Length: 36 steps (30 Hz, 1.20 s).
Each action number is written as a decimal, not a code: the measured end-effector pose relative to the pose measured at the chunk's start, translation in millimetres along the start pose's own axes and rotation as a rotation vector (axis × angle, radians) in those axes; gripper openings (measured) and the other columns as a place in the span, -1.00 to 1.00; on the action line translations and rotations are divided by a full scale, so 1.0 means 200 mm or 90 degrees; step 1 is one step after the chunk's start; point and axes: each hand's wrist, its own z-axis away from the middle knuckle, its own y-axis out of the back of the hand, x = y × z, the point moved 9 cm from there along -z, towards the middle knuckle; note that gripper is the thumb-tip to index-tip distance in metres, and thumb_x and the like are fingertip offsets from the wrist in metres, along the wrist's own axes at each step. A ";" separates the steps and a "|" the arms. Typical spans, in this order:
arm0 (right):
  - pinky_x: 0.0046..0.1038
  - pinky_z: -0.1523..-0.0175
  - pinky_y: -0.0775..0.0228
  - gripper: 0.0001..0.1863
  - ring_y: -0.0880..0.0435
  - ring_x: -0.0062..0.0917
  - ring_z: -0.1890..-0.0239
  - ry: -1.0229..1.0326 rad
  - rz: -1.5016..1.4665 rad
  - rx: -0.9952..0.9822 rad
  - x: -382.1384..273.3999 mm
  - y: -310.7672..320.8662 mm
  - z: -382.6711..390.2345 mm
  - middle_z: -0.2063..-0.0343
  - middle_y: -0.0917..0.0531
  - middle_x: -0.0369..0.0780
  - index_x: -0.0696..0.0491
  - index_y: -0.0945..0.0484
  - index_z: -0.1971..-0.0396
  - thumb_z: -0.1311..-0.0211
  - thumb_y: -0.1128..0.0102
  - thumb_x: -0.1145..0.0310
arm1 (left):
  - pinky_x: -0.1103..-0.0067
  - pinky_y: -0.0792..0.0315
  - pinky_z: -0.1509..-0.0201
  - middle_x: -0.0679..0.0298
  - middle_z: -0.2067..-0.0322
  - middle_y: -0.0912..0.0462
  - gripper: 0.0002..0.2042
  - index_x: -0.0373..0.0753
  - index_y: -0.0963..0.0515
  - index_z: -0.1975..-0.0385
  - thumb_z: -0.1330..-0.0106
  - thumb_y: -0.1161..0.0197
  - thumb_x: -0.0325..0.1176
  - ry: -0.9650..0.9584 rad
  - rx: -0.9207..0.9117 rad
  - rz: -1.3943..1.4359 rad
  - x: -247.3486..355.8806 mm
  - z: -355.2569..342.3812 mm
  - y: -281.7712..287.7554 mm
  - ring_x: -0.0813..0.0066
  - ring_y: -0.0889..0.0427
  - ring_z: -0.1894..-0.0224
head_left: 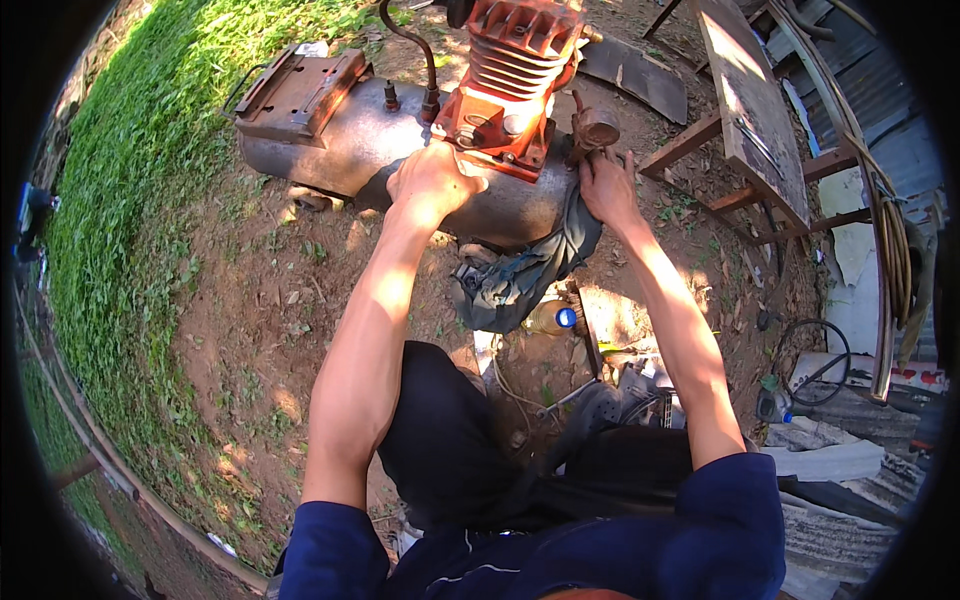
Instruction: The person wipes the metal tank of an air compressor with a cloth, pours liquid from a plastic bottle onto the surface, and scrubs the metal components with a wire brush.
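An air compressor with a red finned pump (515, 60) bolted on a grey cylindrical tank (350, 135) lies in front of me. At the near left corner of the pump's base, my left hand (435, 183) is closed; whatever its fingers grip is hidden. My right hand (608, 188) rests at the tank's right end with fingers stretched and apart, just below a rusty round fitting (597, 128). Beside its thumb a dark grey-green cloth (525, 280) drapes over the tank's end and hangs toward the ground.
A rusty mounting plate (300, 95) tops the tank's left part. Below the cloth stands a bottle with a blue cap (565, 317). Tools lie near my knees. To the right are a wooden table (750, 110), coiled hose (893, 260) and corrugated sheets (835, 530); grass (130, 200) grows at left.
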 end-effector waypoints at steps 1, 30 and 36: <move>0.10 -0.48 0.22 -0.64 -0.33 -0.09 -0.34 -0.019 0.043 -0.068 -0.01 0.00 -0.05 -0.07 -0.59 0.02 0.07 -0.56 -0.02 -0.38 0.07 0.24 | 0.32 -0.50 0.01 0.16 0.27 -0.73 -0.62 -0.16 -0.62 0.37 0.07 -0.52 -0.04 0.000 -0.008 0.004 -0.02 0.00 0.00 0.21 -0.70 0.12; -0.26 0.05 -0.47 -0.65 -0.64 -0.11 0.16 0.200 -0.185 0.208 -0.28 0.16 0.17 0.19 -0.61 -0.02 0.10 -0.55 -0.02 -0.29 0.09 0.59 | 0.52 -0.50 -0.14 0.08 0.08 -0.71 -0.67 -0.29 -0.61 0.00 -0.26 -0.32 -0.33 -0.303 0.229 0.333 -0.18 -0.47 0.20 0.38 -0.69 0.00; -0.17 0.08 -0.50 -0.64 -0.64 -0.09 0.16 0.160 -0.151 0.232 -0.26 0.14 0.17 0.19 -0.62 -0.07 0.03 -0.56 0.00 -0.18 -0.05 0.54 | 0.54 -0.58 0.00 0.11 0.18 -0.75 -0.68 -0.30 -0.62 0.03 -0.27 -0.31 -0.29 -0.281 0.319 0.213 -0.17 -0.43 0.19 0.41 -0.75 0.12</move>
